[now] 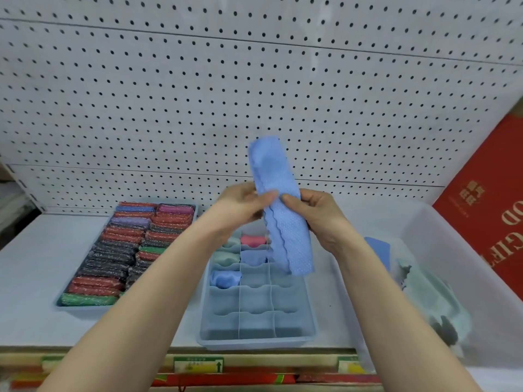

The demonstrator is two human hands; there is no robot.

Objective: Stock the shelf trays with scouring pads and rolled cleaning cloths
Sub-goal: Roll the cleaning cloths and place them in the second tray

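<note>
Both hands hold a folded blue cleaning cloth [278, 205] upright above the shelf. My left hand [243, 205] pinches its left edge and my right hand [317, 213] grips its right side. Below them a pale blue divided tray [256, 339] holds a few rolled cloths in its far cells: a pink one [253, 239], a blue one [225, 278] and pale green ones [226, 257]. Its near cells show bare bottoms. To the left, a flat tray [70, 306] is packed with two rows of glittery scouring pads [113, 250] in red, black, green and purple.
A translucent plastic bin [452, 250] at the right holds loose blue and mint cloths [424, 292]. A red gift box [486, 199] leans behind it. White pegboard [254, 80] backs the shelf. Price labels run along the shelf's front edge [198, 363].
</note>
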